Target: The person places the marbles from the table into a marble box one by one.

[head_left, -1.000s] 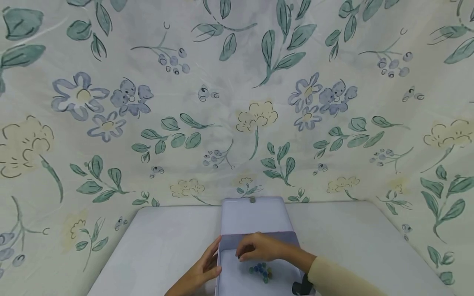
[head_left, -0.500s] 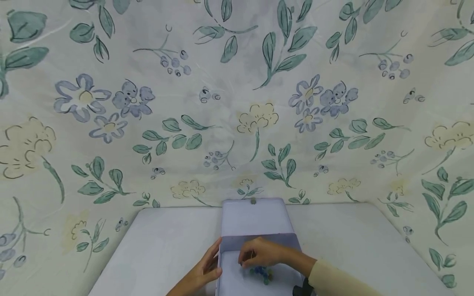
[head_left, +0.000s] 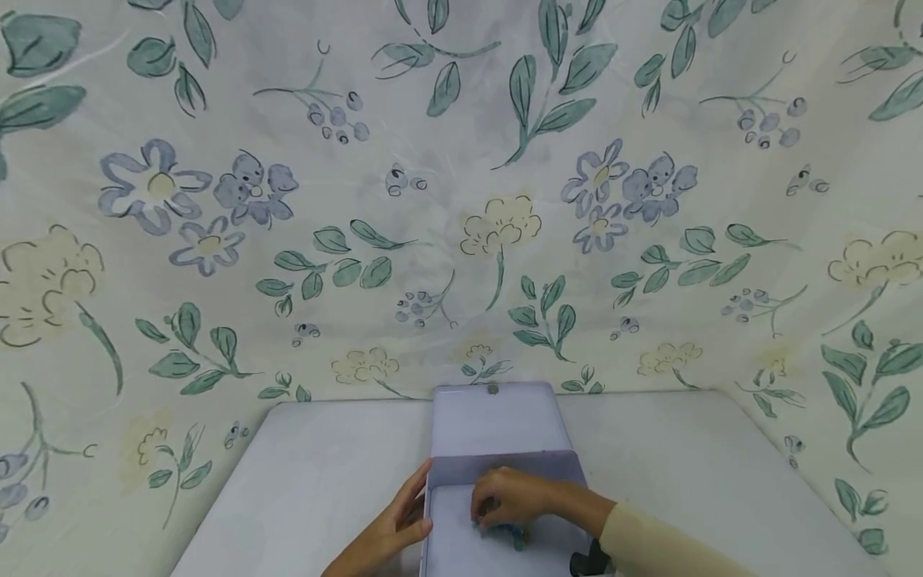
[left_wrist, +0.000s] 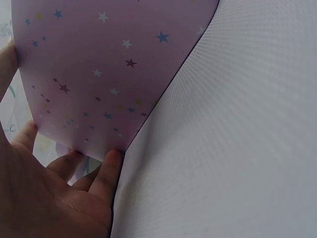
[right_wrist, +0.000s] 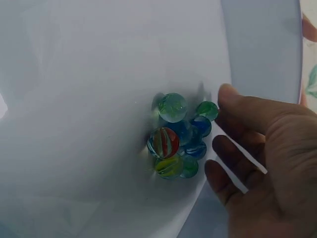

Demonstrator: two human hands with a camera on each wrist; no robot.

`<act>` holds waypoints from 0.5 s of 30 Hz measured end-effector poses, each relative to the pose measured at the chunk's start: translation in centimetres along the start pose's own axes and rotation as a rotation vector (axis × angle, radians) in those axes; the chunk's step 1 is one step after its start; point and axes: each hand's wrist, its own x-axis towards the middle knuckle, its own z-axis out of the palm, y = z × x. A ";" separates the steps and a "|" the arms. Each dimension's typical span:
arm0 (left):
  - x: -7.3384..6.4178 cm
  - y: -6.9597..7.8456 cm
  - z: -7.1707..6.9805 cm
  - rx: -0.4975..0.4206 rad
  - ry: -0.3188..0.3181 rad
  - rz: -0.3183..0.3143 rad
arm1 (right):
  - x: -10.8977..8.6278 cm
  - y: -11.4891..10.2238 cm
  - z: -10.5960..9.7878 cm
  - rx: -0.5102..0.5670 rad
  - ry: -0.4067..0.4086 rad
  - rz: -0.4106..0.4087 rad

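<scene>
In the head view a pale lilac box [head_left: 430,553] lies with its lid [head_left: 497,421] folded back. My left hand [head_left: 397,521] rests its spread fingertips along the box's left outer wall. The left wrist view shows that wall [left_wrist: 99,74] as pink with printed stars. My right hand [head_left: 515,498] is down inside the box with curled fingers. Its thumb and a finger pinch a small green marble [right_wrist: 207,110] at the edge of a cluster. That cluster holds several blue marbles, a red striped marble [right_wrist: 164,143], a yellow-green marble [right_wrist: 169,166] and a larger clear green marble [right_wrist: 173,107].
Under the box is a white table [head_left: 346,449], reaching out to both sides. A floral cloth [head_left: 433,200] hangs behind and around it. A black device [head_left: 590,557] sits at my right wrist, over the box's right side.
My right hand has moved down and slightly right inside the box, carrying a small marble to the cluster. The left hand stays at the box's left wall.
</scene>
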 end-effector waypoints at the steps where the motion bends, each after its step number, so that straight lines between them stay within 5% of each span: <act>1: 0.0 0.0 0.0 -0.001 0.002 -0.003 | 0.0 0.0 0.0 -0.012 -0.005 -0.003; 15: 0.1 -0.1 -0.1 -0.013 -0.002 -0.009 | -0.1 0.0 -0.2 -0.048 -0.065 0.009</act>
